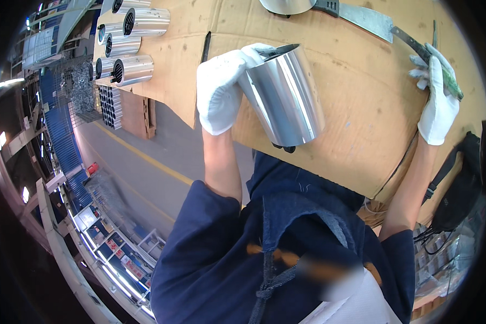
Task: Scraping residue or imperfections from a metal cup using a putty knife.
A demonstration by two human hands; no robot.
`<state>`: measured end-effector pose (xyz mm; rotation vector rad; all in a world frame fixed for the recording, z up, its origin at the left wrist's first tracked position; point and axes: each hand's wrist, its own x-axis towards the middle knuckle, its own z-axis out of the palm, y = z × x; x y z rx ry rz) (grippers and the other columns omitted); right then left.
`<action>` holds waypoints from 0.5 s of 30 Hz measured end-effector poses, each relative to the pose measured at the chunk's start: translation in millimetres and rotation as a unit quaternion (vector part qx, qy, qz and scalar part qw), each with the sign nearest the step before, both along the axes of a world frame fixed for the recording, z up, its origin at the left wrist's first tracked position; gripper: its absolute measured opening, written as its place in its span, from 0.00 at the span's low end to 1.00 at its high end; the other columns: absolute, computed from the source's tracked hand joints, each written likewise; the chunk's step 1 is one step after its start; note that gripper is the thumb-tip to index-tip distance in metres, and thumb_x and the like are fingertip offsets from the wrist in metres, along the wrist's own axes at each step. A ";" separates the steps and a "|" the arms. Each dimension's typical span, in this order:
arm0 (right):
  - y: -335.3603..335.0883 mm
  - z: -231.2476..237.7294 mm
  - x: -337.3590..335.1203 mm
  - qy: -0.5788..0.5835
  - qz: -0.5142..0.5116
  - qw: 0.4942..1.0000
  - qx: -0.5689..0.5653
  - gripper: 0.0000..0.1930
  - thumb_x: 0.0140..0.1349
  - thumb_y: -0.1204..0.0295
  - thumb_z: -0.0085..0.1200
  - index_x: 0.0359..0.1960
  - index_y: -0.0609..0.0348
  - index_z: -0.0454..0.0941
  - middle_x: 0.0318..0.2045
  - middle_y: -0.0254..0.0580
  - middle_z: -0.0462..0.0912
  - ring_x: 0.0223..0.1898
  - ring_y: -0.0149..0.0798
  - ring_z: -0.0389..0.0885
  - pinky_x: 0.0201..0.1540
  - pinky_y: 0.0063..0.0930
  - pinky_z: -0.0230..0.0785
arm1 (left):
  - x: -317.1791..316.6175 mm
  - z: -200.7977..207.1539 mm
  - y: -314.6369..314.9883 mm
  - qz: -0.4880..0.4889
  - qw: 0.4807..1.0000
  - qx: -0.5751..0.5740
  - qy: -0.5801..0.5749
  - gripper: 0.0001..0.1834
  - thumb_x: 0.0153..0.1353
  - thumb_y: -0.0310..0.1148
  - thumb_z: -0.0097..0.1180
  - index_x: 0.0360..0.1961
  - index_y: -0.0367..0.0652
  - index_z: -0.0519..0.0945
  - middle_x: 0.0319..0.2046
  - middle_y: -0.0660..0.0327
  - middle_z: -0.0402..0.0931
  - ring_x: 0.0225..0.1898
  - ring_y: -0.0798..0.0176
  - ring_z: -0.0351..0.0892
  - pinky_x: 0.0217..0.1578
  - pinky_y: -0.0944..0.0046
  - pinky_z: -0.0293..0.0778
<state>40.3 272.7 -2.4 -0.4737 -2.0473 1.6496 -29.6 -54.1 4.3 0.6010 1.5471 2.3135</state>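
My left hand [221,89], in a white glove, grips a shiny metal cylinder [286,97] by its upper rim. The cylinder tilts above the table, with black parts showing at its top opening and under its lower end. Off to the right, my white-gloved right hand [439,102] is closed around a narrow tool [452,83] with a worn green handle and a dark, flat, knife-like end. Its fingers are partly hidden by the tool. Beyond that hand's left side lies a broad-bladed scraper [367,21] with a black handle.
Cardboard [356,135] covers the work table. Another metal cylinder [288,4] stands at the far edge of view. Several similar cylinders [148,22] lie at the far left. A black bag [459,189] with a strap rests at the right edge.
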 end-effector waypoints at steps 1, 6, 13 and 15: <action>0.0 -1.6 -0.1 0.011 0.004 1.000 0.006 0.13 0.64 0.68 0.48 0.46 0.64 0.76 0.31 0.43 0.82 0.27 0.24 0.75 0.29 0.14 0.60 | 0.0 -2.0 -2.1 -0.003 1.000 -0.003 0.008 0.16 0.58 0.32 0.42 0.31 0.27 0.75 0.34 0.46 0.74 0.45 0.38 0.70 0.54 0.46 0.58; 3.8 -1.8 1.8 0.000 0.000 1.000 0.016 0.13 0.65 0.69 0.47 0.46 0.65 0.76 0.32 0.43 0.82 0.27 0.24 0.75 0.29 0.13 0.60 | -3.3 -12.4 -2.1 -0.014 1.000 0.001 0.019 0.15 0.57 0.35 0.47 0.26 0.31 0.76 0.31 0.46 0.74 0.44 0.39 0.71 0.55 0.43 0.57; 0.3 -1.8 2.1 -0.017 -0.005 0.999 0.033 0.15 0.65 0.69 0.47 0.46 0.67 0.75 0.33 0.45 0.82 0.27 0.23 0.74 0.29 0.14 0.59 | -3.1 -10.5 4.6 -0.008 0.998 0.052 0.037 0.12 0.53 0.30 0.52 0.18 0.32 0.74 0.20 0.55 0.71 0.30 0.56 0.72 0.52 0.45 0.62; 0.2 -1.2 -0.4 -0.021 -0.011 0.999 0.022 0.15 0.65 0.69 0.47 0.47 0.68 0.74 0.34 0.45 0.82 0.27 0.24 0.74 0.29 0.14 0.59 | -1.7 -9.8 4.0 0.006 0.998 0.060 0.017 0.13 0.53 0.31 0.53 0.19 0.31 0.75 0.21 0.55 0.72 0.33 0.53 0.74 0.51 0.48 0.64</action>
